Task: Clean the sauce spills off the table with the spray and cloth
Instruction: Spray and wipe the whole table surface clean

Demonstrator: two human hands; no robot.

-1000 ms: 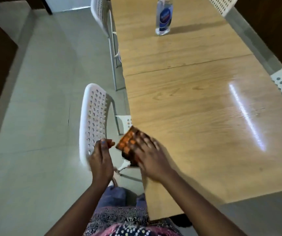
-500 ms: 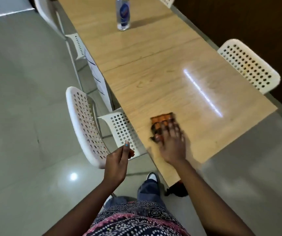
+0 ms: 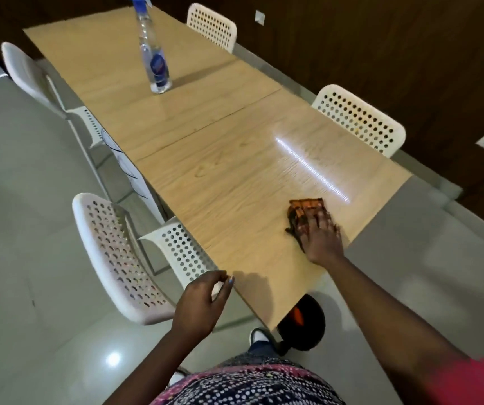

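An orange and brown checked cloth (image 3: 305, 207) lies on the wooden table (image 3: 220, 176) near its near right corner. My right hand (image 3: 321, 236) presses flat on the cloth with fingers spread. My left hand (image 3: 201, 305) hovers at the table's near left edge, fingers loosely curled, holding nothing. A clear spray bottle (image 3: 154, 57) with a blue label and blue trigger stands upright far up the table. No sauce spill is plainly visible on the wood.
White perforated chairs stand around the table: one (image 3: 118, 258) close on the left, another (image 3: 30, 74) farther left, and two on the right (image 3: 360, 118) and at the back (image 3: 213, 26). A dark round object (image 3: 305, 325) sits under the table's near corner. Dark wood wall on the right.
My right hand has slid the cloth from the table's left edge across to the right side. My left hand let go of the cloth and hangs free by the edge.
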